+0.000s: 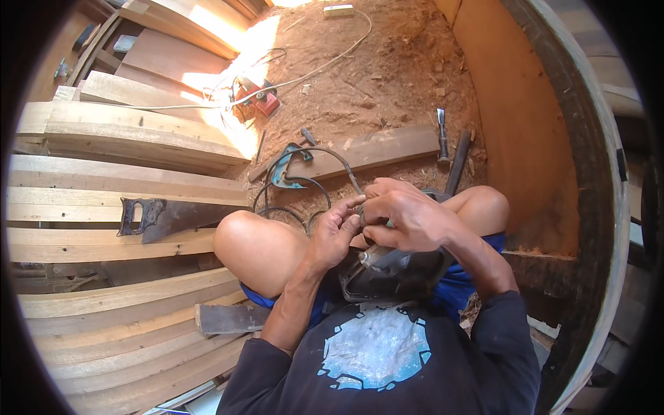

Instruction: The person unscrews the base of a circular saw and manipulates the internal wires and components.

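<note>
A thick dark rubber cable point(339, 158) arches over the sawdust-covered ground point(387, 76), and its near stretch slants down and rightward, lengthwise into the gap between the two hands, where it reaches the fingertips. Neither hand is clearly nearer to it: the left hand point(332, 234) meets it from the lower left, the right hand point(408, 218) from the right. Both sets of fingers are curled inward and drawn close together; whether they pinch the cable or some small part, I cannot tell.

Just below the hands, toward the body, a bulky black tool with a pale metal fitting point(398, 277) sits in the lap between the bent legs, the right hand and forearm nearer to it. The right hand covers its upper end, so its full shape and long axis are hard to make out. The cable's end is hidden behind the fingers.
</note>
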`<act>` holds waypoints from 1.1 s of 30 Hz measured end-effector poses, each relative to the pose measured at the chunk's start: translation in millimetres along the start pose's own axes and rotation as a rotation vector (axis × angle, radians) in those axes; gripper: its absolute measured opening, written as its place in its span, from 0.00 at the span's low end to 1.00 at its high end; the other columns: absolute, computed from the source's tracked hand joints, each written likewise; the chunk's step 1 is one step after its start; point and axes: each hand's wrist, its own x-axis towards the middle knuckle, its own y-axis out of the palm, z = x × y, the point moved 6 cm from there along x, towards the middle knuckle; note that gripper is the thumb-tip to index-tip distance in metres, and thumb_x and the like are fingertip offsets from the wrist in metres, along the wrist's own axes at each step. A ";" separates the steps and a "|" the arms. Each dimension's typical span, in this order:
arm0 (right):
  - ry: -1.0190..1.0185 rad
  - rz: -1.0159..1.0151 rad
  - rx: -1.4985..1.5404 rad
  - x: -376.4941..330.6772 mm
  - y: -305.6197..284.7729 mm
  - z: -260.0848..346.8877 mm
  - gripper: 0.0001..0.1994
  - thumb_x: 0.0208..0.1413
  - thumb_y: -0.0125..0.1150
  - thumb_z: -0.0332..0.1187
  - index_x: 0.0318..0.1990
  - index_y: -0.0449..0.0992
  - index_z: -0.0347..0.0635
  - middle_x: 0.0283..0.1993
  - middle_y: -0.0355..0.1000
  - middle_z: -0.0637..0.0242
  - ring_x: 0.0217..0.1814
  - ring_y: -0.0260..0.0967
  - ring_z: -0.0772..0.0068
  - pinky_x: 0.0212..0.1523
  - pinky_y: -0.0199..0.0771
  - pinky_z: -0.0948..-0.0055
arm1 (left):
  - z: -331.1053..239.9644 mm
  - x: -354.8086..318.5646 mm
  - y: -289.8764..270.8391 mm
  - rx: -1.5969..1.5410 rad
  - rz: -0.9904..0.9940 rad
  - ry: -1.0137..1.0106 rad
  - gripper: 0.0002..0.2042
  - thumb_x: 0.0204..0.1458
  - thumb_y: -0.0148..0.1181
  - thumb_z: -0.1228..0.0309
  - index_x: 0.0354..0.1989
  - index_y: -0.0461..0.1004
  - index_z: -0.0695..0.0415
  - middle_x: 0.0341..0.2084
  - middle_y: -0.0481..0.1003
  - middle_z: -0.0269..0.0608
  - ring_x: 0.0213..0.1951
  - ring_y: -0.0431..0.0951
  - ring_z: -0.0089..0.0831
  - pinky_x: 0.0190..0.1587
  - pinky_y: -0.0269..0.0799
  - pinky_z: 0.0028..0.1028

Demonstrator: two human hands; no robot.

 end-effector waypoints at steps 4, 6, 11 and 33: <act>-0.160 -0.041 0.159 -14.3 -7.8 11.6 0.07 0.49 0.69 0.29 0.34 0.82 0.37 0.43 0.76 0.54 0.46 0.73 0.44 0.47 0.71 0.50 | -14.4 -2.9 9.5 0.043 0.036 0.053 0.22 0.72 0.52 0.74 0.72 0.63 0.65 0.57 0.78 0.47 0.59 0.78 0.28 0.62 0.74 0.30; -0.171 -0.073 0.067 -22.7 -12.4 19.2 0.09 0.50 0.71 0.29 0.39 0.82 0.38 0.42 0.74 0.55 0.45 0.73 0.47 0.46 0.71 0.52 | -16.0 -4.8 16.1 0.043 0.052 0.051 0.22 0.70 0.56 0.75 0.70 0.65 0.64 0.56 0.79 0.47 0.58 0.79 0.29 0.61 0.75 0.30; -0.071 -0.017 -0.023 -47.6 -14.4 24.6 0.11 0.55 0.68 0.28 0.46 0.83 0.37 0.42 0.75 0.56 0.47 0.74 0.48 0.47 0.72 0.54 | -27.7 -16.2 19.9 0.277 -0.028 0.228 0.19 0.66 0.62 0.78 0.64 0.69 0.63 0.48 0.83 0.45 0.52 0.83 0.29 0.56 0.79 0.31; 0.034 -0.179 0.156 -51.3 -35.0 -26.1 0.10 0.56 0.68 0.25 0.46 0.85 0.40 0.38 0.79 0.56 0.42 0.77 0.50 0.43 0.76 0.57 | -17.8 -14.5 13.4 0.216 -0.010 0.230 0.24 0.65 0.69 0.63 0.61 0.67 0.61 0.48 0.81 0.44 0.50 0.81 0.27 0.54 0.78 0.30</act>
